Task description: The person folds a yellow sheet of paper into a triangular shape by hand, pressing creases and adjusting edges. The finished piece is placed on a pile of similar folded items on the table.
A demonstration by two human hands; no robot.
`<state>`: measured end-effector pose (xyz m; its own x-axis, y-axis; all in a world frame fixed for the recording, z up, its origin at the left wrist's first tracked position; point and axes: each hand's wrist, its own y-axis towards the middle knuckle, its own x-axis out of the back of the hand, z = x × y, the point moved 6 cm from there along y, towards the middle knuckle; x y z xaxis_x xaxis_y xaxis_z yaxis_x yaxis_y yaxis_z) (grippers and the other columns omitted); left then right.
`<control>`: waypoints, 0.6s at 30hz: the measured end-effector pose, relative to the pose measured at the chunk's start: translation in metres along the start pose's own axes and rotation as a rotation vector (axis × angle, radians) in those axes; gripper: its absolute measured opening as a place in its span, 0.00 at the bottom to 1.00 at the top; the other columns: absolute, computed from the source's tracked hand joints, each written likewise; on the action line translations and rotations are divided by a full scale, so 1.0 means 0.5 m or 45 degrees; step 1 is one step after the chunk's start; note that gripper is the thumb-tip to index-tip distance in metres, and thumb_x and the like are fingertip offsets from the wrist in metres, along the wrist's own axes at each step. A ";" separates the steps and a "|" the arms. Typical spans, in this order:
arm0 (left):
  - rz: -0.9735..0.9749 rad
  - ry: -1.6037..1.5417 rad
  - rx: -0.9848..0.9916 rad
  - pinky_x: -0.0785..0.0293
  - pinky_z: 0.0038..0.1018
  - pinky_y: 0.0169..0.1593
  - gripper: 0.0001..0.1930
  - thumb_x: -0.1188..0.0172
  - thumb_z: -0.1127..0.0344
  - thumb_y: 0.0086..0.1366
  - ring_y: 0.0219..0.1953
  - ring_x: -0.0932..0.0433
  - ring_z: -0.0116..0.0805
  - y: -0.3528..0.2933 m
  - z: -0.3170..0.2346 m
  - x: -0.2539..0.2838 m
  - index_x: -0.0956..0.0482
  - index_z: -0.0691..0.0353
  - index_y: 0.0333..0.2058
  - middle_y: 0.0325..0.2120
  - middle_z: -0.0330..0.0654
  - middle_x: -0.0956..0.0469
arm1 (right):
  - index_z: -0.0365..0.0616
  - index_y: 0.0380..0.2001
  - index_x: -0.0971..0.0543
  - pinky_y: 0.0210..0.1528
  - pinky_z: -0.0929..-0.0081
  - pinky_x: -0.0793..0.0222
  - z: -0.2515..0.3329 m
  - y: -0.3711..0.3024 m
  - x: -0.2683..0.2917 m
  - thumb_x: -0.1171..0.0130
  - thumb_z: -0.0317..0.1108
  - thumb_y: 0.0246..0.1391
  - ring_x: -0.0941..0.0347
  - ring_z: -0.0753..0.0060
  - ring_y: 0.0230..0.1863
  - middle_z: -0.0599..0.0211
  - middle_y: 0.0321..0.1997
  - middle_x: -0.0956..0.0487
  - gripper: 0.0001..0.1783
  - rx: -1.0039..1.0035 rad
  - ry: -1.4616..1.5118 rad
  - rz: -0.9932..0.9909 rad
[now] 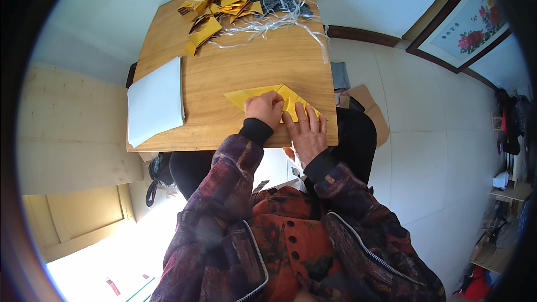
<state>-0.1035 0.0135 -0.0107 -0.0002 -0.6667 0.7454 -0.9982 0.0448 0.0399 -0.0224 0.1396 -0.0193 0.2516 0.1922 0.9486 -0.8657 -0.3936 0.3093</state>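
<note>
A sheet of shiny gold paper (290, 96), folded to a roughly triangular shape, lies flat near the front edge of the wooden table (207, 78). My left hand (263, 107) is closed, its curled fingers gripping the paper near the middle. Beside it my right hand (307, 132) rests with fingers spread and stretched out over the paper's right part. The fingers hide some of the paper's lower edge. To the left lies a stack of white sheets (156, 104).
Folded gold paper pieces (226, 1) lie heaped at the table's far side. Next to them are tangled clear plastic strips (282, 19) and a dark grey bundle (273, 4). Cardboard (371, 113) stands on the floor at the table's right. A framed flower picture (467, 28) leans beyond.
</note>
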 end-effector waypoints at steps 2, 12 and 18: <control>0.141 -0.375 0.089 0.28 0.33 0.43 0.07 0.44 0.67 0.60 0.34 0.20 0.39 0.003 0.032 0.000 0.18 0.60 0.31 0.27 0.45 0.18 | 0.53 0.64 0.37 0.65 0.41 0.55 -0.002 0.002 0.011 0.31 0.43 0.40 0.52 0.46 0.69 0.50 0.70 0.45 0.45 -0.020 0.079 0.088; -0.139 0.234 -0.724 0.38 0.42 0.62 0.16 0.43 0.72 0.55 0.55 0.27 0.41 -0.103 -0.047 0.067 0.22 0.58 0.44 0.44 0.42 0.22 | 0.50 0.63 0.36 0.65 0.42 0.56 0.000 0.010 0.027 0.29 0.45 0.37 0.53 0.45 0.70 0.51 0.71 0.47 0.48 -0.052 0.170 0.208; -0.003 0.492 -0.752 0.40 0.42 0.63 0.27 0.38 0.60 0.57 0.62 0.35 0.41 -0.139 -0.043 0.028 0.30 0.58 0.56 0.57 0.42 0.30 | 0.52 0.62 0.34 0.64 0.42 0.53 0.000 0.006 0.023 0.29 0.47 0.38 0.52 0.47 0.69 0.53 0.70 0.47 0.45 -0.032 0.098 0.165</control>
<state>-0.0330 0.0172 0.0114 0.1325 -0.3601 0.9235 -0.7987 0.5129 0.3146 -0.0220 0.1409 -0.0073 0.1040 0.2097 0.9722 -0.8997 -0.3968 0.1818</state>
